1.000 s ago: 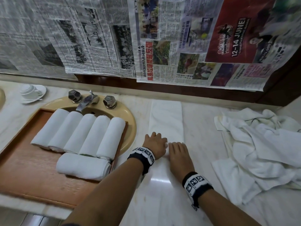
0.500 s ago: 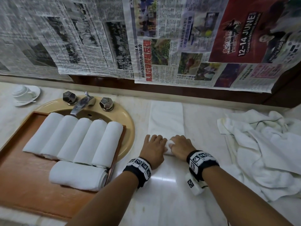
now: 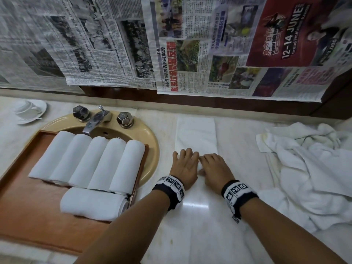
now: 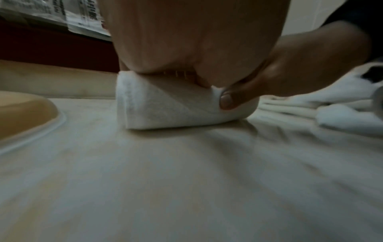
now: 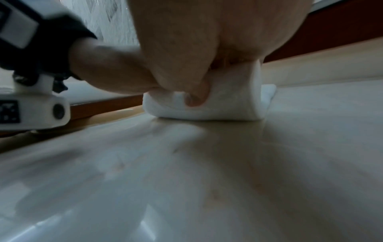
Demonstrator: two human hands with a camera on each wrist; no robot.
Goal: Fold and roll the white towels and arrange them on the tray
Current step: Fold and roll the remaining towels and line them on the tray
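Observation:
A folded white towel strip (image 3: 196, 134) lies on the marble counter, running away from me. Its near end is rolled up (image 4: 165, 111) under both hands. My left hand (image 3: 183, 168) presses on top of the roll with its fingers stretched over it. My right hand (image 3: 215, 168) sits beside it on the roll (image 5: 228, 101), fingers curved over it and the thumb (image 4: 228, 100) dug into its near side. To the left the wooden tray (image 3: 28, 216) carries several rolled towels (image 3: 99, 161) in a row, and one more roll (image 3: 91, 203) lies across in front.
A heap of loose white towels (image 3: 308, 168) covers the counter at the right. The tray rests over a beige sink (image 3: 150, 149) with a metal faucet (image 3: 95, 121). A cup on a saucer (image 3: 28, 109) stands at the far left. Newspaper hangs on the back wall.
Both hands have pushed the roll a little farther away from me along the strip. The flat part of the strip beyond the hands is shorter.

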